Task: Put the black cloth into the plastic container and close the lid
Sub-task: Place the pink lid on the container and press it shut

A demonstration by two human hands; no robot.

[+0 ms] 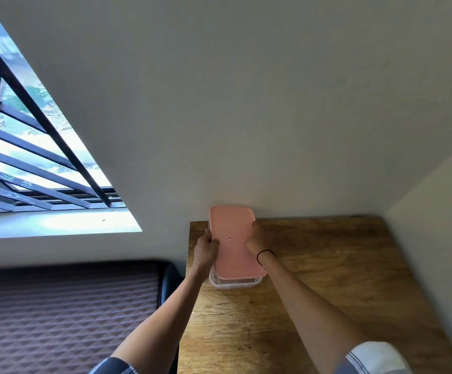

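Observation:
A pink lid lies over a clear plastic container at the far left of the wooden table. Only the container's near rim shows below the lid. My left hand grips the lid's left edge. My right hand grips its right edge, with a black band on the wrist. I cannot tell whether the lid is pressed fully down. The black cloth is not visible.
The table stands in a corner, with a pale wall right behind the container and another wall on the right. A dark quilted mattress lies to the left below table height. A barred window is at the upper left.

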